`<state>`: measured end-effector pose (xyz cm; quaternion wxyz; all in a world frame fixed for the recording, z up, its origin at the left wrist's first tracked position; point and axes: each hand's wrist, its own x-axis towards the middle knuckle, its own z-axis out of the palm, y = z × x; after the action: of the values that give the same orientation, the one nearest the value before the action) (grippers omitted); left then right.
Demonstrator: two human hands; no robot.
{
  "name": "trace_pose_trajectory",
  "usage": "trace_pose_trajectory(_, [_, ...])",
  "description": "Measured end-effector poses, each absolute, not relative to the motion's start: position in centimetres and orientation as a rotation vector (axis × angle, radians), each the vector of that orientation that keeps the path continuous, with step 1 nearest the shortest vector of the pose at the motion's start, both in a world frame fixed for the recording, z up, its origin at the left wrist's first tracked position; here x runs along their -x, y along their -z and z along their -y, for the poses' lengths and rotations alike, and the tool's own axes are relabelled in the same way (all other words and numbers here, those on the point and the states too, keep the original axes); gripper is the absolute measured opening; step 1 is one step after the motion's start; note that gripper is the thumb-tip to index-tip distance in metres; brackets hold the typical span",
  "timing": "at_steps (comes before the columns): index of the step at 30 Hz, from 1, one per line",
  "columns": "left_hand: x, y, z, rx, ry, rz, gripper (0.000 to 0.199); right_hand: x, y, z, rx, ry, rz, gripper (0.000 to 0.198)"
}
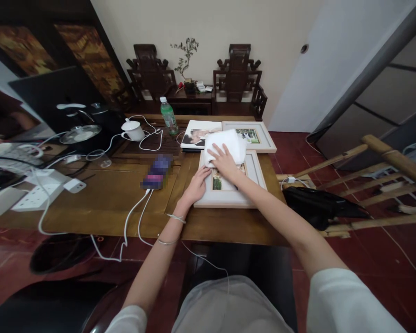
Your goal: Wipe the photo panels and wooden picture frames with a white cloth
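A light wooden picture frame (258, 178) with a pale mat lies flat near the table's front edge. On its far left part rests a white, soft-looking bundle (229, 143), perhaps folded cloth or tissue. My right hand (223, 162) lies on that bundle with fingers spread, covering part of the frame's picture. Beside it, my left hand (197, 185) rests along the frame's left edge, fingers stretched out and nothing in them. Behind are a second picture frame (268, 138) and a white photo book or panel (194, 129), partly overlapped by the bundle.
A phone (156, 172) with white cables lies left on the wooden table (125, 212). Farther back stand a green-labelled bottle (168, 115) and a white lidded cup (132, 130). A power strip (39, 192) and kettle are at left; a bamboo chair (395, 162) stands right.
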<state>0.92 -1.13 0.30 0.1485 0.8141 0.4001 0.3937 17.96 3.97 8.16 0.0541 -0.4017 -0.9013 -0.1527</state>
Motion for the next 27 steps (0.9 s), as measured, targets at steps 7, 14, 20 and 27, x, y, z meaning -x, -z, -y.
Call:
trace_pose_trajectory(7, [-1.2, -0.2, 1.2, -2.320, -1.149, -1.194, 0.050, -21.5, -8.2, -4.5, 1.483, 0.439, 2.718, 0.040])
trace_pose_trajectory(14, [-1.4, -0.2, 1.2, -2.292, -1.185, -1.220, 0.047, -29.4, -10.1, -3.7, 1.823, 0.483, 2.655, 0.046])
trace_pose_trajectory(20, [-1.6, -0.4, 1.2, -2.279, -1.183, -1.253, 0.048, -31.6, -10.4, 1.2, 1.587, 0.446, 2.831, 0.045])
trace_pose_trajectory(27, [-1.7, -0.3, 1.2, -2.233, -1.193, -1.253, 0.049, -31.7, -10.7, 11.7, 1.554, 0.089, 2.889, 0.058])
